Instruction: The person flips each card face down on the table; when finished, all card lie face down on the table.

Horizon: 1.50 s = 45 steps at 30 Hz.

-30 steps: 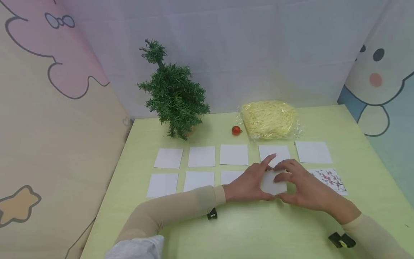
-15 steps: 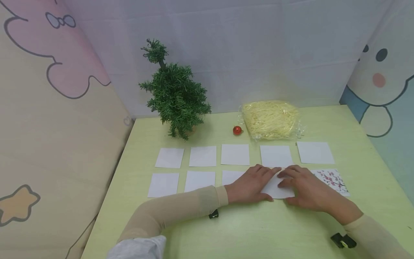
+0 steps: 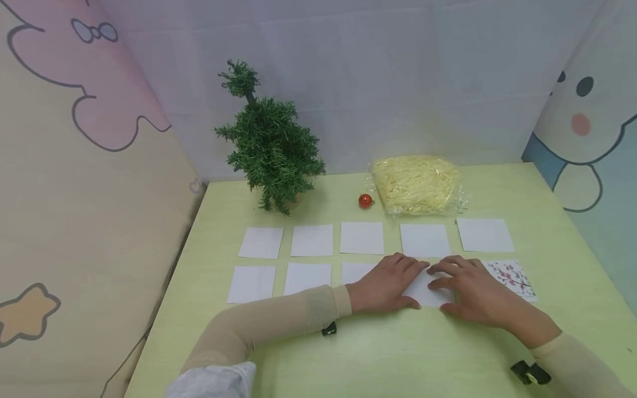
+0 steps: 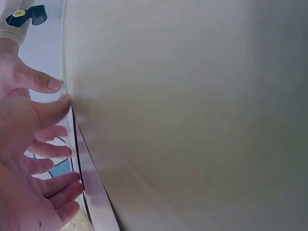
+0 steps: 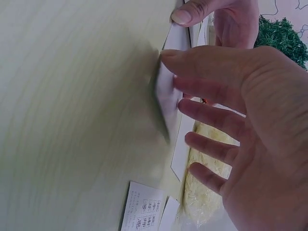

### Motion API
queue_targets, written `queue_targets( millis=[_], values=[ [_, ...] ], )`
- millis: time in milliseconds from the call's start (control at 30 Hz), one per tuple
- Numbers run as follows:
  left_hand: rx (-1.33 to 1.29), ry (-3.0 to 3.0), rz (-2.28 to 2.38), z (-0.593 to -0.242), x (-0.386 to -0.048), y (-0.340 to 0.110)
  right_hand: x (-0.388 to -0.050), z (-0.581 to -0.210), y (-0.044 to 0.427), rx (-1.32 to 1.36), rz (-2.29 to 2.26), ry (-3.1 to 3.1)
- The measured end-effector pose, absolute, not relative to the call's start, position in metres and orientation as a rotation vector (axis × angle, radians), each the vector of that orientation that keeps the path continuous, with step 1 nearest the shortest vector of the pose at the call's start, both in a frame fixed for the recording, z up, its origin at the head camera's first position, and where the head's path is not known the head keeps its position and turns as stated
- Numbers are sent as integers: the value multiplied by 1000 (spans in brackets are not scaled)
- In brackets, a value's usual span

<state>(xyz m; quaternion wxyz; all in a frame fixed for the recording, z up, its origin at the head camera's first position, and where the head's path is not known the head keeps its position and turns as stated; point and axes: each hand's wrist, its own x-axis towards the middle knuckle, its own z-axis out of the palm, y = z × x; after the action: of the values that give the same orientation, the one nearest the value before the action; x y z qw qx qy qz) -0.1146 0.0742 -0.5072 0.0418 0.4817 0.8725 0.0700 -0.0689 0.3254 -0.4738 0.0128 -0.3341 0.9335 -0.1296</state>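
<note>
A white square card (image 3: 429,293) lies on the table under my two hands, partly hidden by them. My left hand (image 3: 384,284) rests on the card's left side, fingers extended and thumb toward the near edge. At its right side, my right hand (image 3: 478,293) touches the card with spread, slightly bent fingers. In the right wrist view the card (image 5: 166,91) looks blurred beside the right thumb. Just right of that hand lies a card with pink blossoms (image 3: 511,278). The left wrist view shows the left hand (image 4: 29,154) near the right one.
White cards (image 3: 360,237) lie in two rows across the pale green table (image 3: 388,354). Behind them stand a small artificial green tree (image 3: 273,149), a red bauble (image 3: 365,200) and a clear bag of yellow shredded paper (image 3: 417,185). A white cloth (image 3: 373,83) hangs at the back.
The white card, held tilted between both hands a second ago, now lies flat. The fingers have lowered and the hands have spread slightly apart. Little differs over the last half second.
</note>
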Motion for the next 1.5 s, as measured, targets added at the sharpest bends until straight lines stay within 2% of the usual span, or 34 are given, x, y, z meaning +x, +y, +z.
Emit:
queue_targets(
  millis=[167,367,733,1067,1500],
  values=[
    [1480,2701,223,-506,-111,75,-69,-472,331,-964,-452,2922],
    [1487,2718,223,-502,-112,86,-72,-458,365,-701,-362,2911],
    [1585,2717,65,-489,-110,144,-74,-458,423,-417,-98,2857],
    [1512,2679,-146,-491,-116,208,-82,-469,432,-428,-124,2852],
    [1401,2636,-100,-496,-119,220,-81,-467,430,-516,-227,2894]
  ],
)
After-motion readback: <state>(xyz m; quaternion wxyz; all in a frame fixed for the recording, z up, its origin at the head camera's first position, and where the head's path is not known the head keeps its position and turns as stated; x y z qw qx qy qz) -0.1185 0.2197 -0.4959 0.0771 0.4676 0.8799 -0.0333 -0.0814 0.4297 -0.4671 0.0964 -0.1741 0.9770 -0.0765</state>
